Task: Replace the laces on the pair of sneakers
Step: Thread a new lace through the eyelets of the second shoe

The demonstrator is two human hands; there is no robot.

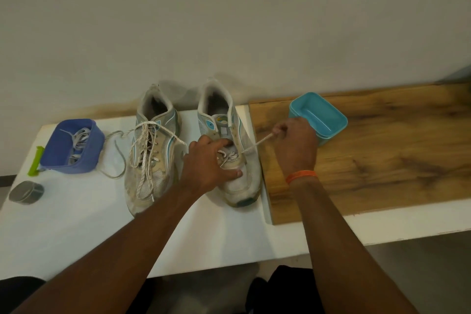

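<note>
pinching a taut lace (pixel 257 145) in right hand (pixel 295 144), left hand (pixel 207 164) spread, pressing right sneaker (pixel 235 160)

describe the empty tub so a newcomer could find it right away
Start at the wooden board on the right half of the table. The tub sits at its back left corner, just behind the right hand. It is light turquoise and empty; the other tub is dark blue and holds laces.

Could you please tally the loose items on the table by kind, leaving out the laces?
Sneakers: 2, left one and right one
Containers: 2, blue tub and teal tub
Green clip: 1
Grey round tin: 1
Wooden board: 1
Total: 7
</note>
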